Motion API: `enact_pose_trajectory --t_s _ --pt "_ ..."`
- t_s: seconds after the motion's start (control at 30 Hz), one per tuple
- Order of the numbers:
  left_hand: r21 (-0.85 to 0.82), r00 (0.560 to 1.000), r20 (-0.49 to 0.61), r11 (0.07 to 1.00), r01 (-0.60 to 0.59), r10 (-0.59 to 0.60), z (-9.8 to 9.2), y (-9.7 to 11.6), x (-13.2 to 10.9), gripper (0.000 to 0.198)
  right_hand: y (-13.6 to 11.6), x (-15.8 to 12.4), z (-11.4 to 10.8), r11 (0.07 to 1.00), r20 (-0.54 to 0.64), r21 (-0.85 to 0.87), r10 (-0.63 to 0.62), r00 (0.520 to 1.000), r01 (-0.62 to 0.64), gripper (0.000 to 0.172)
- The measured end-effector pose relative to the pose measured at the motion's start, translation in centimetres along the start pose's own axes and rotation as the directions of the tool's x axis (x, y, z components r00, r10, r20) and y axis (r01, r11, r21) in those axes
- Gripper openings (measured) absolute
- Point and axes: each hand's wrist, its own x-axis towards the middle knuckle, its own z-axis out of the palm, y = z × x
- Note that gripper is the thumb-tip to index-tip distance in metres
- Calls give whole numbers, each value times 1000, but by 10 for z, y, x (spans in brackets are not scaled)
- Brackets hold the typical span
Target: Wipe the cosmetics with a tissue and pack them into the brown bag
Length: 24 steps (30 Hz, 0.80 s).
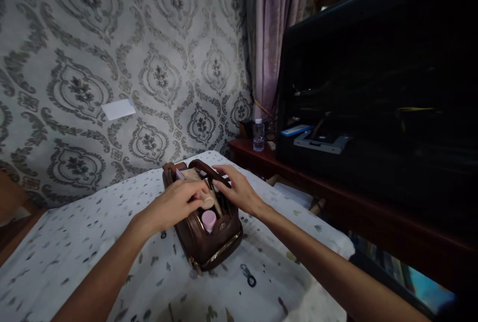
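A brown leather bag [188, 235] with gold zips lies unzipped on the bed, packed with small items. Over its opening, my left hand [179, 205] is closed, its fingers at a beige round-ended container [207, 201]; its lower part is hidden in the bag. My right hand [239, 190] is at the bag's right side, thumb and fingers around the dark handle [205, 166]. Near my left fingertips stands a pink-capped container [209, 220]. Slim gold and dark tubes [215, 202] sit between the hands, and a pale flat item [191, 174] shows at the far end.
The bed [145, 272] has a white patterned sheet. To the right, a dark red wooden shelf [298, 172] carries a clear bottle [258, 135] and a black cabinet [373, 88] holding a grey flat device [321, 141]. Patterned wallpaper [160, 73] and a purple curtain [267, 38] rise behind.
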Motion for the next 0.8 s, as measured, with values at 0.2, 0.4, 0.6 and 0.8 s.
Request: enact_pose_trajectory --t_s 0.2,0.4,0.6,0.8 --pt "42 999 22 999 35 -36 -1 -2 -2 20 12 0 8 986 -9 140 94 996 -92 37" --pt "41 998 -62 999 -20 23 3 -8 -9 25 14 3 7 943 12 295 157 987 -154 37" --pt "-172 783 -583 975 141 -216 27 -55 -22 39 16 18 8 828 120 484 258 959 -283 45" --pt "-396 752 -533 900 182 -387 63 -89 -10 55 5 25 19 680 345 622 209 915 -390 50"
